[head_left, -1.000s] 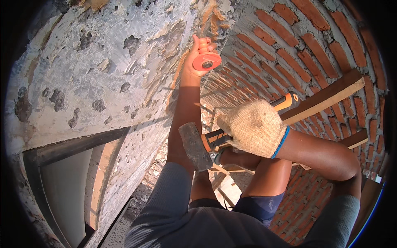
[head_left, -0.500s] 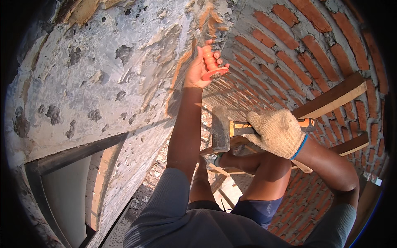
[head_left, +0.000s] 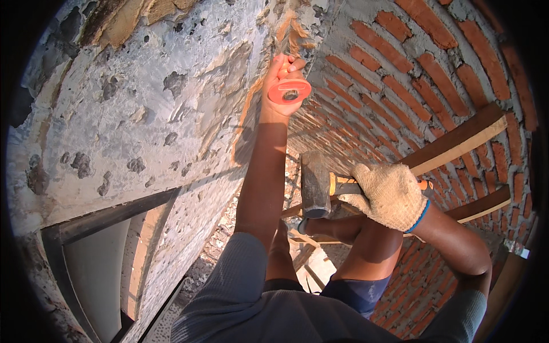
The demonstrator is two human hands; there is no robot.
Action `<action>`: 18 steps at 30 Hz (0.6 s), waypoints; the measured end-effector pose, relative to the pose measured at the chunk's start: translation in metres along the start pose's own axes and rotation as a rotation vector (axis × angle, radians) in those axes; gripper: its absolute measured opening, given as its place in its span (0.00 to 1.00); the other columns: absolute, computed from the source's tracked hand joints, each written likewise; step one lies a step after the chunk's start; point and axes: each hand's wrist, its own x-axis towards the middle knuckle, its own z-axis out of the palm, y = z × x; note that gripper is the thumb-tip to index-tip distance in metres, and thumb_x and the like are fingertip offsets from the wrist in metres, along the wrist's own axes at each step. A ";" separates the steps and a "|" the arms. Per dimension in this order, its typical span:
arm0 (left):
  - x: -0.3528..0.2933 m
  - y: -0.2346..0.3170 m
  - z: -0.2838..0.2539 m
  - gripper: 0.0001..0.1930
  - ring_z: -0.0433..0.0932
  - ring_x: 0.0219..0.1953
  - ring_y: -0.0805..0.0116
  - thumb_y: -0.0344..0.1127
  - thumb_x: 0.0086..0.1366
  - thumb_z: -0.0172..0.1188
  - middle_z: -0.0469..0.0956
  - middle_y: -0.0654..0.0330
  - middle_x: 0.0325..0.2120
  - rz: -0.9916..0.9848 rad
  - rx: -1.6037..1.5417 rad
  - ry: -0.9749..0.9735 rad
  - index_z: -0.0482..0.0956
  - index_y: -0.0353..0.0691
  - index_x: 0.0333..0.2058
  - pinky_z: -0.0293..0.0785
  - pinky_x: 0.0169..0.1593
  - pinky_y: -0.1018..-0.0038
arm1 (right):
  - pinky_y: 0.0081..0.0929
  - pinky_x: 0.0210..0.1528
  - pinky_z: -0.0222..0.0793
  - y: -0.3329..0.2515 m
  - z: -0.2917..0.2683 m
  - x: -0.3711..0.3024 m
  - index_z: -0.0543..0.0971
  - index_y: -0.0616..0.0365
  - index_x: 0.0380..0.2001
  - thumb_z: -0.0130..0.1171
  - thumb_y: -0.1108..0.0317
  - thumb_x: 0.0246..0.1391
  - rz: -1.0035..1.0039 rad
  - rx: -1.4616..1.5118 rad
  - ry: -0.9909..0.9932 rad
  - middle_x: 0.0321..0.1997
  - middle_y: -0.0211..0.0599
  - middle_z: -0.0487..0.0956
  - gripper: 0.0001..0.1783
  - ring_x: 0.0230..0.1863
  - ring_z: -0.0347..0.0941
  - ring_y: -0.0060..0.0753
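Left hand: bare, closed round a chisel with orange guard, tip at the plastered wall, raised since a second ago. Right hand: gloved, gripping the hammer, now drawn back below the chisel, right of centre. Packages, labels, signs: none visible. Brick wall far right.

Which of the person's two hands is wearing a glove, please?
The right hand, gripping the hammer, wears a cream knitted glove with a blue cuff. The left hand, holding the orange-guarded chisel against the wall, is bare.
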 end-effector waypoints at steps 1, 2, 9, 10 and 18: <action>0.000 -0.002 0.004 0.14 0.66 0.19 0.84 0.45 0.75 0.51 0.63 0.66 0.26 -0.006 0.072 0.007 0.70 0.37 0.43 0.63 0.22 0.86 | 0.42 0.27 0.72 -0.002 -0.001 0.001 0.76 0.55 0.39 0.61 0.42 0.56 0.019 0.006 0.013 0.23 0.43 0.78 0.26 0.26 0.79 0.50; -0.002 -0.003 0.008 0.14 0.66 0.20 0.84 0.44 0.75 0.52 0.63 0.66 0.26 0.009 0.015 -0.001 0.70 0.37 0.43 0.64 0.22 0.85 | 0.43 0.27 0.72 -0.003 -0.001 0.002 0.76 0.55 0.39 0.61 0.41 0.56 0.018 0.031 0.042 0.24 0.43 0.78 0.26 0.26 0.79 0.50; -0.002 0.008 0.020 0.11 0.71 0.22 0.76 0.42 0.73 0.54 0.68 0.66 0.24 0.028 -0.027 0.305 0.72 0.40 0.38 0.73 0.27 0.78 | 0.43 0.27 0.73 -0.007 -0.006 0.010 0.76 0.56 0.36 0.61 0.39 0.55 0.043 0.025 0.035 0.23 0.44 0.78 0.28 0.26 0.79 0.51; -0.004 0.013 0.018 0.11 0.71 0.23 0.75 0.42 0.72 0.54 0.69 0.66 0.23 -0.031 -0.181 0.260 0.72 0.41 0.36 0.73 0.27 0.77 | 0.43 0.27 0.72 -0.006 -0.006 0.012 0.76 0.56 0.36 0.61 0.39 0.55 0.035 0.005 0.014 0.23 0.44 0.78 0.28 0.26 0.79 0.51; -0.003 0.029 0.003 0.11 0.70 0.21 0.74 0.43 0.73 0.53 0.69 0.65 0.22 -0.101 0.332 0.225 0.73 0.42 0.35 0.70 0.25 0.76 | 0.45 0.29 0.71 -0.001 0.001 0.022 0.74 0.55 0.36 0.61 0.40 0.54 -0.054 -0.068 -0.042 0.26 0.43 0.77 0.27 0.29 0.77 0.52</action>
